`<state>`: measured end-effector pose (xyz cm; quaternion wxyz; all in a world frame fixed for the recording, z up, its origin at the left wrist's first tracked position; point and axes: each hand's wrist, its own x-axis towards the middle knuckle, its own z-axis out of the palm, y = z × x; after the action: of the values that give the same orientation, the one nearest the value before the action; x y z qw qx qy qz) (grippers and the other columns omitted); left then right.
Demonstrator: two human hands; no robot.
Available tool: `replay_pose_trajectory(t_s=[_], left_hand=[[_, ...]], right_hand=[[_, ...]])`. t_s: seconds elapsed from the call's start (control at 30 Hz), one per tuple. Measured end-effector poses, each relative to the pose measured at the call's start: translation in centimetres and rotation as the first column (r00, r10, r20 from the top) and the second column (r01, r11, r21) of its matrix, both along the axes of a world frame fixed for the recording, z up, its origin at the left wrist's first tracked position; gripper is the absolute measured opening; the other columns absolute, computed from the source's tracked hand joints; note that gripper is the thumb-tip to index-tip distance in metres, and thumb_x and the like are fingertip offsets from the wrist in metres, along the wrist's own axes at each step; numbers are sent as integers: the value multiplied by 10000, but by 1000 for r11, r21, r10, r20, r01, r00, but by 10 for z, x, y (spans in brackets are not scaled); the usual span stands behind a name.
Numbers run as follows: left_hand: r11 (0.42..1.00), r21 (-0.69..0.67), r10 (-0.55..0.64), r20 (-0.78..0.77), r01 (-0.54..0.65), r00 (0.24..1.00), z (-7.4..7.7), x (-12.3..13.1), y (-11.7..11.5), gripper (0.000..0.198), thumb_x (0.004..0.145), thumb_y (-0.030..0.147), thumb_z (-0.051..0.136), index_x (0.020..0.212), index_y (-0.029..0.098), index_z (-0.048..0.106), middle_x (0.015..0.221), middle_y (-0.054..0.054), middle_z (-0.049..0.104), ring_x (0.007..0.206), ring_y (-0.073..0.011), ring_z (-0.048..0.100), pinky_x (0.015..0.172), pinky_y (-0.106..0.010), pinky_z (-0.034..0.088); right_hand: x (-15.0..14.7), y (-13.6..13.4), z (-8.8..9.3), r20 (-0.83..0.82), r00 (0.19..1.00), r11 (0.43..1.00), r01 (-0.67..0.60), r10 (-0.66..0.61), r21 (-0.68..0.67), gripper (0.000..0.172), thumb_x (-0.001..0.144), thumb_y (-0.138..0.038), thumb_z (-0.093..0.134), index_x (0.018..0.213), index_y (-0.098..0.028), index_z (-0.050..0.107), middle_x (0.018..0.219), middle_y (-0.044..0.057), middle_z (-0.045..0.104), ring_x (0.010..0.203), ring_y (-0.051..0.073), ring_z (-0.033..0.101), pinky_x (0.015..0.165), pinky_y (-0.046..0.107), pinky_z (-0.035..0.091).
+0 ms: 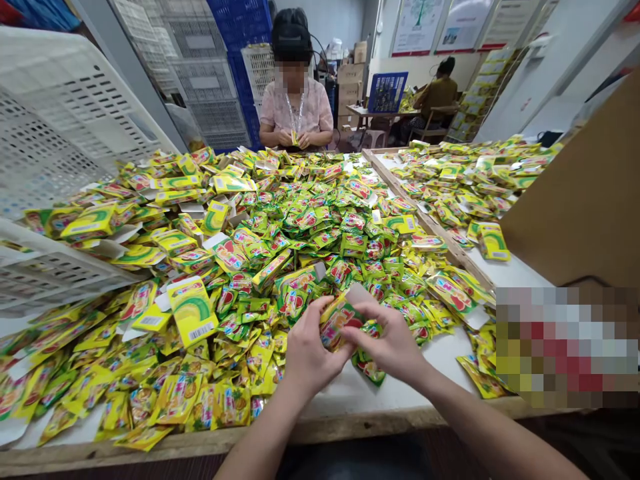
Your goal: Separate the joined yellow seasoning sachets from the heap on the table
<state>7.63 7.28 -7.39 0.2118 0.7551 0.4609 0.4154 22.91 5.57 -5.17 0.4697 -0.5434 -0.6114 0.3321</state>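
Observation:
Near the table's front edge, a small yellow, green and red printed carton is held between both hands, its pale end flap standing open at the top. My left hand wraps round its left side. My right hand grips it from the right, thumb across the front and fingers by the flap. Whether anything is inside the carton is hidden. Under and beyond my hands lie green sachets with red fruit prints. Yellow sachets with pineapple prints spread to the left, and flat yellow cartons lie among them.
White plastic crates stand at the left. A wooden divider strip runs along the table, with more cartons beyond it. A large brown cardboard panel rises at the right. Across the table a co-worker holds a small yellow item.

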Motion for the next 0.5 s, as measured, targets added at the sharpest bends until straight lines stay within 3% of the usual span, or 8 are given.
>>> replay_pose_trajectory(t_s=[0.07,0.13,0.23,0.3,0.4,0.43,0.5], left_hand=[[986,-149,-50,123,69,991,4,0,3,568,731,354,683,1220,199,440,1020,-69,651,904,-209,651,792,-328,528],[951,-260,-95,269,167,959,8,1,5,441,787,347,639,1169,193,481,1000,-66,661,904,-194,650,800,-321,526],[916,-294,-125,440,274,889,8,2,5,308,822,318,599,1090,187,523,992,-68,669,898,-179,650,793,-304,528],[925,-276,-109,469,262,877,5,1,3,343,831,312,583,1143,192,504,990,-68,659,879,-168,643,781,-298,529],[958,-243,-49,383,151,923,0,-3,3,407,833,308,578,1214,209,474,1032,-72,624,837,-154,621,756,-299,526],[968,-228,-20,353,107,935,-2,-5,3,410,829,308,583,1213,211,476,1042,-73,613,824,-152,615,746,-299,525],[982,-189,47,348,20,936,-3,-9,4,387,825,308,587,1186,206,491,1018,-66,602,803,-149,607,737,-297,520]], right_hand=[[1,4,-1,-174,984,999,15,-23,-48,226,715,-285,696,924,-214,647,843,45,723,789,227,684,756,379,537],[-2,2,-3,-268,962,998,33,-44,-43,400,716,-272,708,1088,-228,567,916,42,696,772,195,687,696,321,557],[-3,-3,-4,-351,931,994,105,-96,7,721,665,-251,765,1284,-305,400,1139,46,593,698,144,687,648,293,580],[9,2,-2,-369,923,994,93,-107,-57,828,604,-269,810,1315,-324,389,1223,64,539,687,147,690,613,300,593],[64,36,18,-255,952,965,110,-171,-236,746,542,-266,841,1229,-244,552,1151,103,614,698,197,695,543,304,580],[92,52,31,-205,939,949,234,-277,-211,661,550,-254,834,1170,-213,607,1130,117,641,715,215,695,531,300,557],[150,86,65,-188,891,909,415,-413,-32,349,737,-291,697,1076,-213,670,1174,115,657,916,251,677,609,317,484]])
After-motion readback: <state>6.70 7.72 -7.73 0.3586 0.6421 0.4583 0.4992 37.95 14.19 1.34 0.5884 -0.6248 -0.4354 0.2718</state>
